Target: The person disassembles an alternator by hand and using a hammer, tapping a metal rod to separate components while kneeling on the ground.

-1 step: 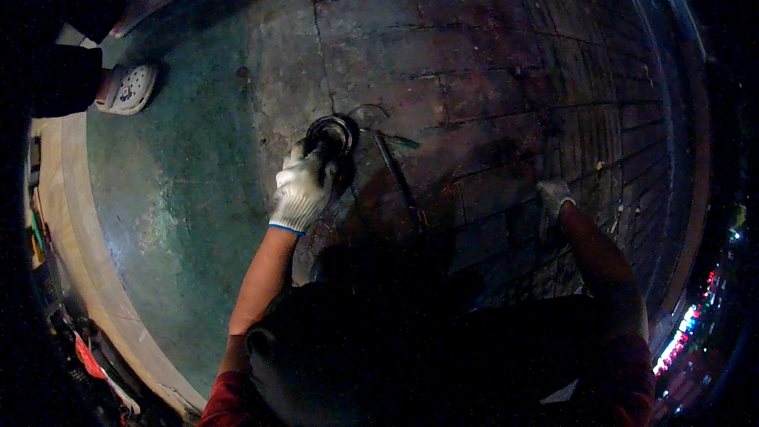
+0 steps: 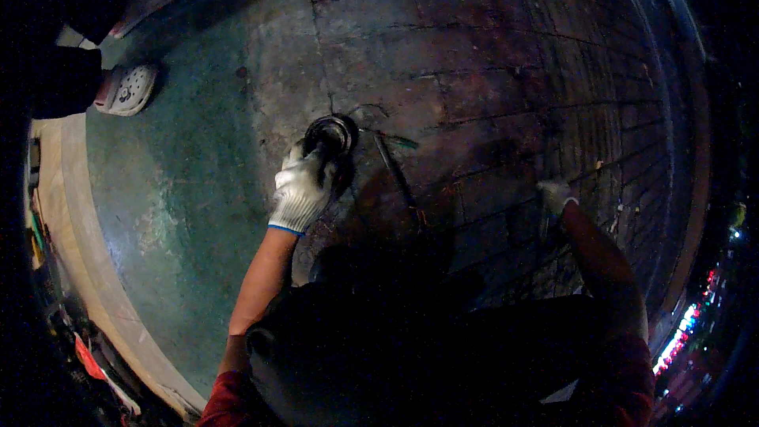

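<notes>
Head view: gloved left hand (image 2: 300, 190) at frame centre has fingers closed around a round dark tool (image 2: 330, 136); gloved right hand (image 2: 556, 194) rests on the brick floor (image 2: 490, 71), its grip unclear.

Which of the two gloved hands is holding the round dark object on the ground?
The left hand: it grips the round dark object, while the right hand rests apart on the brick paving.

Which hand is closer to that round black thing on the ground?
Left. The gloved left hand rests right on the round black disc-shaped object. The gloved right hand is far off to the right, on the brick paving.
</notes>
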The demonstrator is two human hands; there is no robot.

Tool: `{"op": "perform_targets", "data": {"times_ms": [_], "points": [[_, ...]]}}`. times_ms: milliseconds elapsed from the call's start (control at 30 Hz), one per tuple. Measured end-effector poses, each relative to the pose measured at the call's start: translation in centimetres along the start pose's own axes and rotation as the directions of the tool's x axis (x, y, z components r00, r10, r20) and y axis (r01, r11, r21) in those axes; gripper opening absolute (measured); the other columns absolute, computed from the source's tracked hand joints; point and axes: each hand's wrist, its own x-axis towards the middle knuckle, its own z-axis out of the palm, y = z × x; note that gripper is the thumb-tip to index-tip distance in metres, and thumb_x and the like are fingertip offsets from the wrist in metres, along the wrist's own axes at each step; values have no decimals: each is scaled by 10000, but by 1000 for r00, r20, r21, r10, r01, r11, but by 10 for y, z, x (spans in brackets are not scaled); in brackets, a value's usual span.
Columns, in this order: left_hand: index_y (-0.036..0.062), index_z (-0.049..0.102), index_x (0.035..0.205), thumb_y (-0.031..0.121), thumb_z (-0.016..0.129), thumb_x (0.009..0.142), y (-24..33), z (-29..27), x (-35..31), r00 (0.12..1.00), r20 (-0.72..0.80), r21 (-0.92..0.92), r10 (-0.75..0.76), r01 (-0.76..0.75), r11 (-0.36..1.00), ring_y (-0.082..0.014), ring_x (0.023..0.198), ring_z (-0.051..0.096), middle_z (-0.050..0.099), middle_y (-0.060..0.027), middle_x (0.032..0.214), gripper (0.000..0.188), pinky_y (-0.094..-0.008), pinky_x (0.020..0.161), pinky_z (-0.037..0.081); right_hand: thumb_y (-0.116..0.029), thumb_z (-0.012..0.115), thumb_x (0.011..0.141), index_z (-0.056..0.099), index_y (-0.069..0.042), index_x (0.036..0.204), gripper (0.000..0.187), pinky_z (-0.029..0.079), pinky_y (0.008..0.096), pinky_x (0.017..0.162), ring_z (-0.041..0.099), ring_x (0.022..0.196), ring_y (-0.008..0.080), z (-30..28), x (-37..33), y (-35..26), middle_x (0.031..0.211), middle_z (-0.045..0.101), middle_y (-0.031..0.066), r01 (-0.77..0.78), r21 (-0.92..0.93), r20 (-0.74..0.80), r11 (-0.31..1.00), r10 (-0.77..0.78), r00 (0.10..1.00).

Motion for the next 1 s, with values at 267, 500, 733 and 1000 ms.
{"op": "perform_targets", "data": {"times_ms": [267, 500, 733, 1000], "points": [[51, 606, 1210, 311, 628, 889, -5, -9, 3, 978, 134, -482, -157, 203, 852, -335, 1153, 561, 549, -203, 1283, 413, -379, 967, 450, -197, 545, 829, 642, -90, 1000, 224, 514, 442, 773, 638, 919, 352, -98, -57, 81, 1007, 644, 192, -319, 328, -426, 889, 441, 790], [7, 618, 1170, 168, 603, 907, 8, -81, 15, 884, -316, -595, -343, 97, 798, -241, 1026, 615, 646, -162, 1127, 308, -335, 886, 485, -211, 554, 825, 627, -89, 1023, 243, 510, 441, 786, 629, 937, 353, -85, -96, 121, 1031, 629, 196, -448, 387, -343, 806, 577, 741], [48, 655, 698, 134, 462, 828, 49, 19, 6, 544, 153, 981, 825, 15, -191, -219, 488, 571, 641, -126, 627, 248, -338, 373, 455, -224, 562, 822, 612, -88, 1047, 267, 505, 441, 799, 620, 954, 354, -64, -75, 65, 1054, 614, 199, -369, 319, -197, 873, 442, 875], [6, 529, 1264, 114, 497, 881, 117, 134, 13, 799, 369, 757, 475, -555, 345, -318, 774, 633, 599, -269, 1142, 400, -418, 585, 520, -239, 572, 818, 595, -87, 1073, 298, 500, 441, 814, 609, 974, 355, -30, -72, 5, 1081, 596, 204, -282, 201, 30, 938, 282, 959]]}}
